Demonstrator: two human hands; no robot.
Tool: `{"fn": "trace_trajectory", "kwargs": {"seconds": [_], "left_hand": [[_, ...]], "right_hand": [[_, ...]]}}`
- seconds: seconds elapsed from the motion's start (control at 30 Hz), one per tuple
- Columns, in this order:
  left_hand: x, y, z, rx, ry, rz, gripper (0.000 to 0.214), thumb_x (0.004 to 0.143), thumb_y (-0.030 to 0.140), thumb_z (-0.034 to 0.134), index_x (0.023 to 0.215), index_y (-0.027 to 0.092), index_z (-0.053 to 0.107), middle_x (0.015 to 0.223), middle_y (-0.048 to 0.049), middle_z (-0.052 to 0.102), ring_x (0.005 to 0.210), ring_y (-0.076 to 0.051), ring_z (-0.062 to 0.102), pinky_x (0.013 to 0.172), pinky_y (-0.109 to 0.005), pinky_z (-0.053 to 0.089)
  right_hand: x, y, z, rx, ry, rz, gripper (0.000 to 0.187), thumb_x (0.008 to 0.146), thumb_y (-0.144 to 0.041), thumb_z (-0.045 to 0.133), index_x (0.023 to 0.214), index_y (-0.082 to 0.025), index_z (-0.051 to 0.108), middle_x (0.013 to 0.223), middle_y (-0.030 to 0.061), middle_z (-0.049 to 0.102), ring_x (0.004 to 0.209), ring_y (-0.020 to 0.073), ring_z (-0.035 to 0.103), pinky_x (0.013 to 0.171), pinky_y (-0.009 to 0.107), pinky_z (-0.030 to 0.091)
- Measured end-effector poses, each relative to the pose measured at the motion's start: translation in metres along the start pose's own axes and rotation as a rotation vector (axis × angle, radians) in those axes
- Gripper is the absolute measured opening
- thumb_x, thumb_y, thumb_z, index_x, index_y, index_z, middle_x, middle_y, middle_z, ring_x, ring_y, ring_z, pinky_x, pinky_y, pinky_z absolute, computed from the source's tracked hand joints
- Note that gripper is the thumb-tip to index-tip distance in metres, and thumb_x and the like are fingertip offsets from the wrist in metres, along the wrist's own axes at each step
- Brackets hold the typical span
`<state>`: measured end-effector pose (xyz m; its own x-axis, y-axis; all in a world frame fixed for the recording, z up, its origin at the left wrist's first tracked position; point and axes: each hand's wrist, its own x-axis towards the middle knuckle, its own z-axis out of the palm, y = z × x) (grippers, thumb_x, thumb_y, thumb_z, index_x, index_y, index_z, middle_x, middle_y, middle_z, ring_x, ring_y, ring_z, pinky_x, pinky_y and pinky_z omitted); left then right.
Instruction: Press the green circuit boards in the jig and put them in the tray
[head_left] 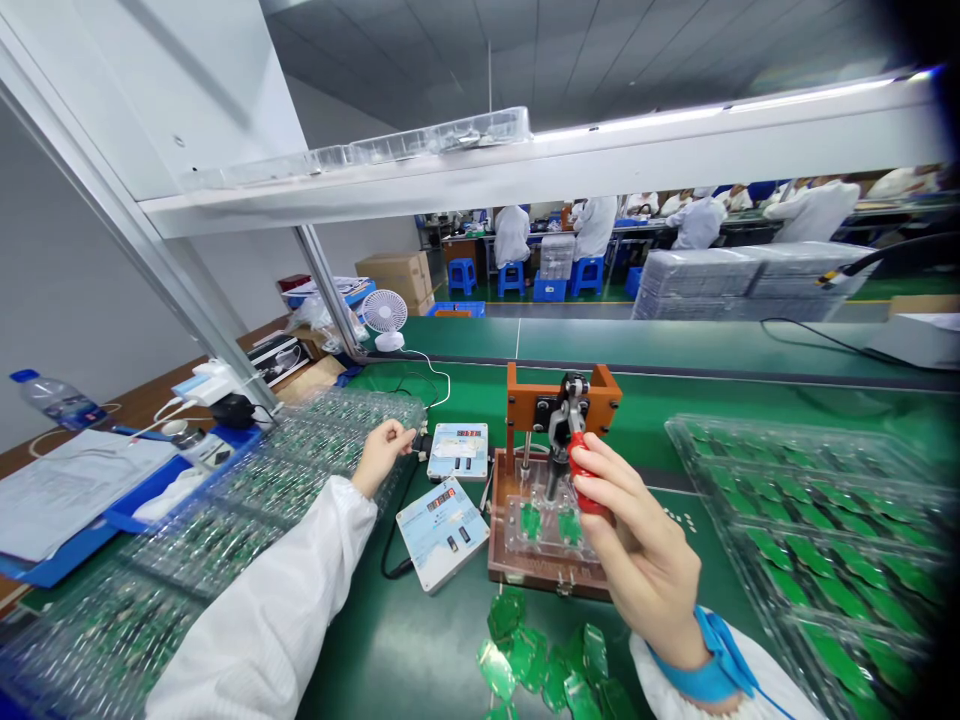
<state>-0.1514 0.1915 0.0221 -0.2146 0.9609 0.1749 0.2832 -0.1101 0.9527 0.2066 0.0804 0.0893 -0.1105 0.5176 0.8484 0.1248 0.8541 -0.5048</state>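
My left hand [384, 455] pinches a black plug [424, 444] at the left side of a white box with a red digit display [459, 452]. A second such display box [442, 535] lies tilted just in front. My right hand [641, 545] is wrapped round the red handle [581, 460] of a toggle clamp on an orange-brown press fixture [517, 405]. Under the clamp, green circuit boards [531, 520] show beneath a clear plate, partly hidden by my fingers. A blue strap [701, 650] circles my right wrist. Loose green boards [529, 655] lie heaped before the fixture.
Clear trays of green boards stand on the right [825, 550] and left [247, 520]. A small white fan [385, 312] stands behind. Blue bins with papers [64, 490] and a water bottle [58, 400] are far left. A shelf [375, 190] crosses overhead. People in white work beyond.
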Motion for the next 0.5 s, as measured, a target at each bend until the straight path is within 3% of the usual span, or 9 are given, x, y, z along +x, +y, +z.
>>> {"fn": "trace_trajectory", "kwargs": {"seconds": [0.3,0.5], "left_hand": [[-0.0003,-0.0016,0.0000,-0.003,0.002,0.001,0.048,0.065,0.055,0.079,0.062,0.022,0.046,0.055,0.0018,0.058,0.056,-0.016,0.056,0.062,-0.028,0.045],[0.0000,-0.0022,0.0003,-0.010,0.009,-0.003,0.044,0.066,0.053,0.077,0.063,0.022,0.046,0.055,0.0015,0.058,0.058,-0.016,0.057,0.061,-0.027,0.045]], "right_hand": [[0.0011,0.0034,0.0001,-0.010,-0.001,-0.028,0.050,0.098,-0.002,0.061,0.139,-0.030,0.064,0.146,0.0016,0.062,0.144,0.0258,0.051,0.120,0.045,0.046],[0.0054,-0.0006,-0.0001,-0.151,0.026,-0.110,0.054,0.096,0.003,0.061,0.141,-0.028,0.063,0.141,0.0003,0.066,0.140,0.0239,0.056,0.117,0.040,0.051]]}}
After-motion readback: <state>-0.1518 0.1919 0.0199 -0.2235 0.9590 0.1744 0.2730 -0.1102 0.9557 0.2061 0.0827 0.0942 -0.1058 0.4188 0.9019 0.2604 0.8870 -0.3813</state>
